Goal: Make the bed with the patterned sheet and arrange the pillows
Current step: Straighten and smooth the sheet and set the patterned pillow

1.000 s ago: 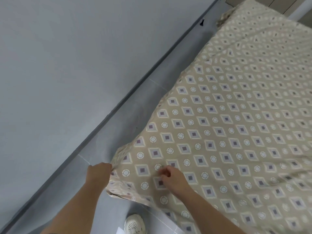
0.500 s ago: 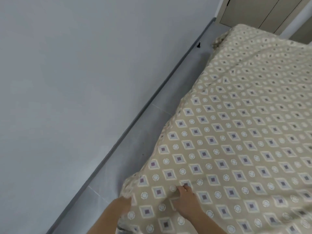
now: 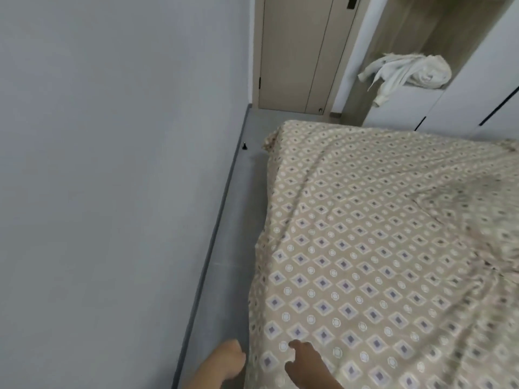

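The sheet (image 3: 379,248) covers the bed across the right and centre of the frame, its left edge hanging beside the strip of floor (image 3: 227,248) by the wall (image 3: 112,164), with creases fanning toward the right. At the bottom edge, the left hand (image 3: 227,360) is curled at the sheet's hanging edge, likely gripping it to pull it taut, though the grip itself is hidden. The right hand (image 3: 303,363) lies on top, fingers extended, probably pinning the fabric; 0 pillows show.
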Motion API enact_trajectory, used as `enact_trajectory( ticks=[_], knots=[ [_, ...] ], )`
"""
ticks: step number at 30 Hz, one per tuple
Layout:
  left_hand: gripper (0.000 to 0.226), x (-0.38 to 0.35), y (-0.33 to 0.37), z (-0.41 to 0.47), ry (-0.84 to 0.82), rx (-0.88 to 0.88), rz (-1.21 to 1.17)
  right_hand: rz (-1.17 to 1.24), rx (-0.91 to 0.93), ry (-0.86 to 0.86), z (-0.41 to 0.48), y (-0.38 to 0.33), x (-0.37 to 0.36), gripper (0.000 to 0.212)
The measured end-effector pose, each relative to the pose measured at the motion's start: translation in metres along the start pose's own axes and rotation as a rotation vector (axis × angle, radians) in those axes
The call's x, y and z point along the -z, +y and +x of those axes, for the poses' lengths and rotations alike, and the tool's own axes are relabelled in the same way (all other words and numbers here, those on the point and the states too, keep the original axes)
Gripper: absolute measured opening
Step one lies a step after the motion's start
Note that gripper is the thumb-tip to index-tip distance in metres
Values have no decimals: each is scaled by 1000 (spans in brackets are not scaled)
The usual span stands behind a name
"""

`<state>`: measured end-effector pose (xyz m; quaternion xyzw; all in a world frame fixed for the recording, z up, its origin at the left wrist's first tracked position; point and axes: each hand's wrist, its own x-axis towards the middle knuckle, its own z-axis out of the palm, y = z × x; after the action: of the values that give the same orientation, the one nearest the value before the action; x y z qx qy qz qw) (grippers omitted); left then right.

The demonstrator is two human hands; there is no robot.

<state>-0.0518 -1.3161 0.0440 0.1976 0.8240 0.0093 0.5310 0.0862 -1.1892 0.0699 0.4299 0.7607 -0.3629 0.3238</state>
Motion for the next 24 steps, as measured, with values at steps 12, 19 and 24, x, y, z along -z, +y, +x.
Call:
enact_trajectory(
  ticks=[12, 19, 24],
  knots=[
    [34, 186, 111, 67, 164, -196, 238, 176, -28, 183, 34, -30, 145, 52],
    [24, 312, 216, 157, 139, -364, 285, 261, -123, 232, 111, -86, 235, 54],
    [27, 371, 272, 204, 120, -460, 229, 280, -98, 264, 164, -121, 291, 56]
  ],
)
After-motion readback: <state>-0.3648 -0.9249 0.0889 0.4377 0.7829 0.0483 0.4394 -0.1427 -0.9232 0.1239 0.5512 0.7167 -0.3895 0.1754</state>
